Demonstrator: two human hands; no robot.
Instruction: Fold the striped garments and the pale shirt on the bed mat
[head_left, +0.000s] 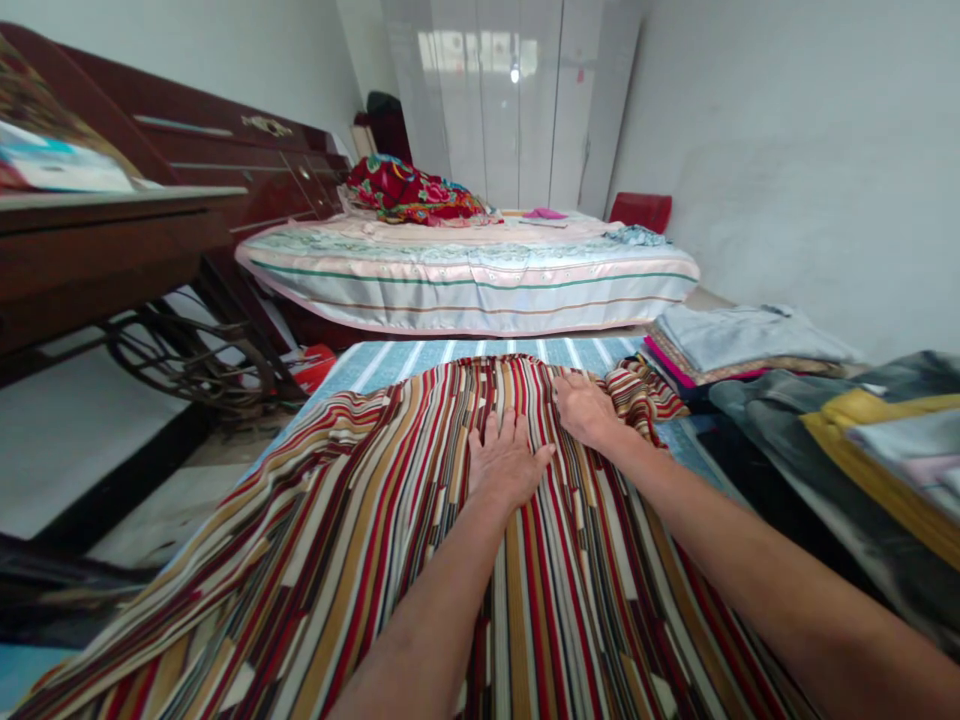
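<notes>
White walls and a glossy white wardrobe (517,100) close off the far end of a bedroom, with a low bed (465,285) in a pale striped cover lying across it and a crumpled red floral cloth (409,190) on top. A dark wooden treadle table (97,250) stands at the left. Folded cloth is stacked at the right: a grey and pink pile (742,340) farther off, a grey and mustard pile (885,440) nearer.

A large striped fabric (360,520) in red, tan, cream and black is spread over a blue-and-white striped mat (420,358), running from the near edge of the view up toward the bed. The left hand (510,462) lies palm down on the middle of the fabric, fingers straight and slightly spread, gripping nothing. The right hand (587,408) rests just beside it and a little farther forward, also flat and open on the cloth, next to a bunched, rumpled corner of the same fabric.
</notes>
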